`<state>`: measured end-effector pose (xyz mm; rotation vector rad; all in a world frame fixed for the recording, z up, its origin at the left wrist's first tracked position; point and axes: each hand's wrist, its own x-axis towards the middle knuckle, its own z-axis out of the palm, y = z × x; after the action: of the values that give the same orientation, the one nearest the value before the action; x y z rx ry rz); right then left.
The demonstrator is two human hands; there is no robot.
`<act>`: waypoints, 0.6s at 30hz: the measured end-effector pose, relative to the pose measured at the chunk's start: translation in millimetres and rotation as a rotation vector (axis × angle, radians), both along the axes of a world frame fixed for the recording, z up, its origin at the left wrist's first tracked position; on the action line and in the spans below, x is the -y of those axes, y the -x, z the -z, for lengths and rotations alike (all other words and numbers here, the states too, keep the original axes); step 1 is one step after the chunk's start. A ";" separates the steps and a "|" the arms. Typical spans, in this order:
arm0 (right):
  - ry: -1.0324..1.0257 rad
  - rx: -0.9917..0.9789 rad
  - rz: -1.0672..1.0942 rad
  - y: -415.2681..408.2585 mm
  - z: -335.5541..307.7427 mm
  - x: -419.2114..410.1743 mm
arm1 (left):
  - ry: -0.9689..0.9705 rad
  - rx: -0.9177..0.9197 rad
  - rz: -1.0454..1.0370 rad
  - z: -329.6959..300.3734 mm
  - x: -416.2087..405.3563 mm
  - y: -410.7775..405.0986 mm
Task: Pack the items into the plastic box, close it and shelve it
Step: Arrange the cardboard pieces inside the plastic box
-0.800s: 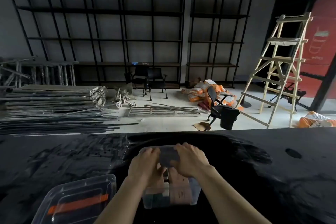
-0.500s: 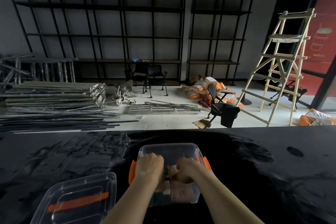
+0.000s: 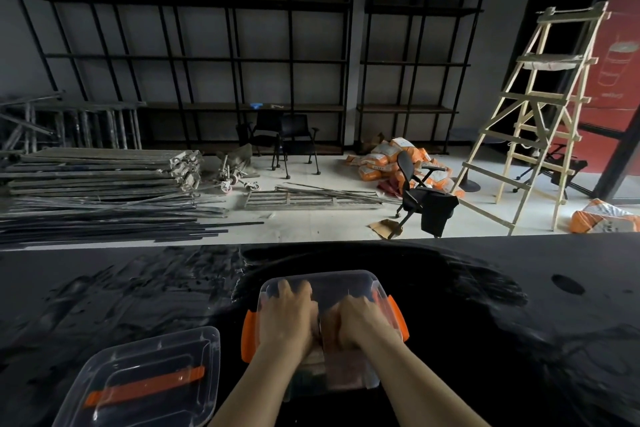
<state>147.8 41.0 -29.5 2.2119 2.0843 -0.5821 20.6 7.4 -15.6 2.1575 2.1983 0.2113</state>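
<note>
**Both hands down in the box, pressing the contents flat**

Head view — the only one I have. My left hand and right hand are side by side inside the clear plastic box, palms down on the packed items, which show only as a reddish and pale blur through the near wall. The left fingers lie spread toward the far wall; the right hand is curled into a loose fist. Neither seems clamped on anything, though I cannot tell for sure what sits under the palms. The box stands on the black table, its orange latches hanging open at both ends. The lid with its orange handle lies on the table just to the left, apart from the box.

A moment ago I held a flat grey piece above the rim with both hands; now it has gone down inside and my hands have sunk with it, the left reaching further forward. I judge the packing nearly finished — the lid comes next, then the latches, then the black shelving across the room.
</note>
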 end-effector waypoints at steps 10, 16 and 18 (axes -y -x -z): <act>-0.157 0.044 -0.052 -7.4 -35.9 10.4 | -0.126 0.417 -0.082 -12.3 -1.3 15.4; -0.407 -0.187 -0.007 -27.4 -76.9 17.8 | -0.183 0.517 -0.168 -24.7 0.3 16.7; -0.404 -0.459 0.074 -36.3 -81.9 13.4 | -0.183 0.647 -0.225 -27.4 -1.2 16.3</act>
<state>184.1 27.7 52.4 2.5763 2.5411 -0.8013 4.3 8.5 11.8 1.5746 2.0609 0.9955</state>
